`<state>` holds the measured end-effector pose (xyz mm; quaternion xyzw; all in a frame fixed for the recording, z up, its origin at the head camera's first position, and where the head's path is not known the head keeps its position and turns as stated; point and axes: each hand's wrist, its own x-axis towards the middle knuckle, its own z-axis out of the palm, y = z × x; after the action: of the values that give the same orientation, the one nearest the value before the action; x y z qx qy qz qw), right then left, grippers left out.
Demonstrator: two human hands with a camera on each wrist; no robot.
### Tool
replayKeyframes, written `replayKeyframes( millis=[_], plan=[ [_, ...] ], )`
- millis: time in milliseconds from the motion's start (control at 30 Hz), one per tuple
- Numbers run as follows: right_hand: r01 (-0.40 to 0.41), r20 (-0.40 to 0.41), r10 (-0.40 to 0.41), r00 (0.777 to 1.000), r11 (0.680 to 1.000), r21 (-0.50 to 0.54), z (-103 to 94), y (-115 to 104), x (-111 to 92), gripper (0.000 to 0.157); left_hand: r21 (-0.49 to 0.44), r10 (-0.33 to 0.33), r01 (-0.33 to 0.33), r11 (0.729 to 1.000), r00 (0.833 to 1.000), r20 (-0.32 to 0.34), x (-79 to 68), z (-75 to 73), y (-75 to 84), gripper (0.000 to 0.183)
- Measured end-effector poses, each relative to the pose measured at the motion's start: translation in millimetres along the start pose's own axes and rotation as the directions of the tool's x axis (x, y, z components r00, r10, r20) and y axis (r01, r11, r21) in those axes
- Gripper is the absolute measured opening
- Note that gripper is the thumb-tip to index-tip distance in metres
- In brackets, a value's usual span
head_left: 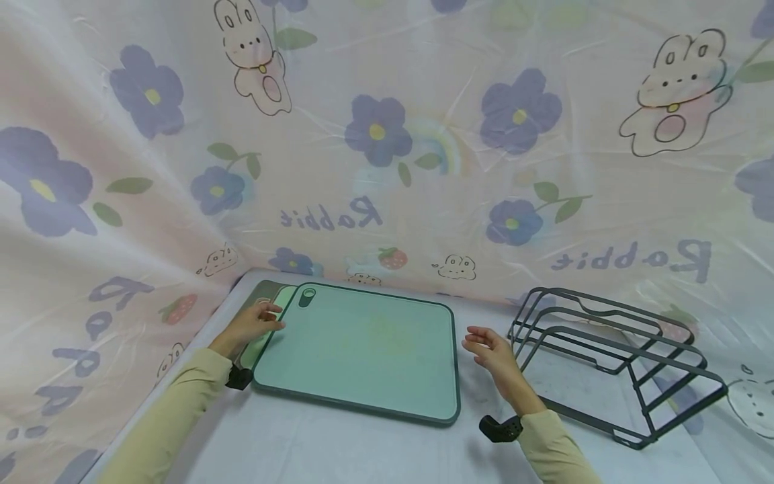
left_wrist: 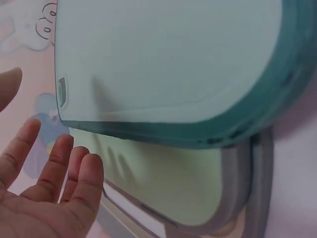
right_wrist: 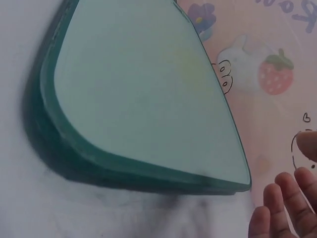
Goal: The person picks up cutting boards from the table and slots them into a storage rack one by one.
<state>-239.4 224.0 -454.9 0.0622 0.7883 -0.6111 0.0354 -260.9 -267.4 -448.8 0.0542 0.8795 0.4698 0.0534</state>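
A large mint-green cutting board (head_left: 369,349) with a dark green rim and a handle slot lies on the white table. Under its left side, a paler green board (left_wrist: 168,178) with a grey rim sticks out, with further boards beneath. My left hand (head_left: 252,328) hovers by the top board's left edge, fingers relaxed and holding nothing; the left wrist view shows its spread fingers (left_wrist: 58,153) beside the stack. Off the board's right edge, my right hand (head_left: 494,356) hangs in the air with loosely bent fingers and nothing held; in the right wrist view its fingertips (right_wrist: 285,181) show at lower right.
A black metal rack (head_left: 629,363) with several upright hoops stands on the right, close beyond my right hand. Behind the table (head_left: 338,444) hangs a curtain (head_left: 423,188) printed with rabbits and flowers, which also runs along the left side.
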Motion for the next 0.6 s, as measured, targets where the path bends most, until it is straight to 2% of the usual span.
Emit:
replayKeyframes(
  millis=[267,367,600],
  plan=[
    [-0.041,-0.007,0.041,0.999,0.999,-0.036,7.9,16.8,5.5,0.042,-0.028,-0.076,0.077,0.997,0.997,0.011,2.9,6.2,-4.4,0.050],
    [-0.052,-0.001,0.052,0.999,0.998,-0.035,10.5,19.7,5.8,0.042,-0.054,-0.091,0.092,0.994,0.995,0.031,3.8,7.7,-5.2,0.051],
    [-0.055,0.002,0.056,0.998,0.998,-0.042,15.9,22.2,7.5,0.045,-0.123,-0.140,0.143,0.982,0.990,0.033,5.2,8.4,-4.0,0.052]
  ],
)
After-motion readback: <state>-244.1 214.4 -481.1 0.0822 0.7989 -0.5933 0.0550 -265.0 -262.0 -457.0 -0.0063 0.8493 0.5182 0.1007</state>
